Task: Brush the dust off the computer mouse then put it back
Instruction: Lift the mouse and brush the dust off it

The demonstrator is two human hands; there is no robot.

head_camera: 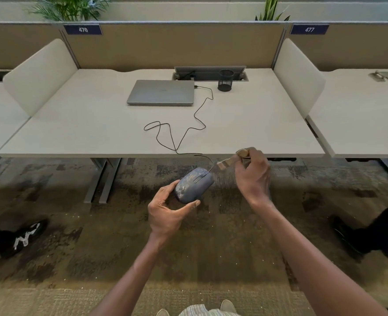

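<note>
The left hand (165, 210) grips the dusty mouse (194, 184) out over the carpet (74, 224), clear of the desk (97, 124), so dust falls away, while the right hand (253, 173) clasps a brush (230, 161) at its front

Dusty blue-grey wired mouse (194, 185), held tilted above carpet, beside brush (232, 158)

The light is even and soft, with weak shadows under the desk (120, 133). Edges bend from the wide lens; the brush (232, 159) is motion-blurred.
</note>
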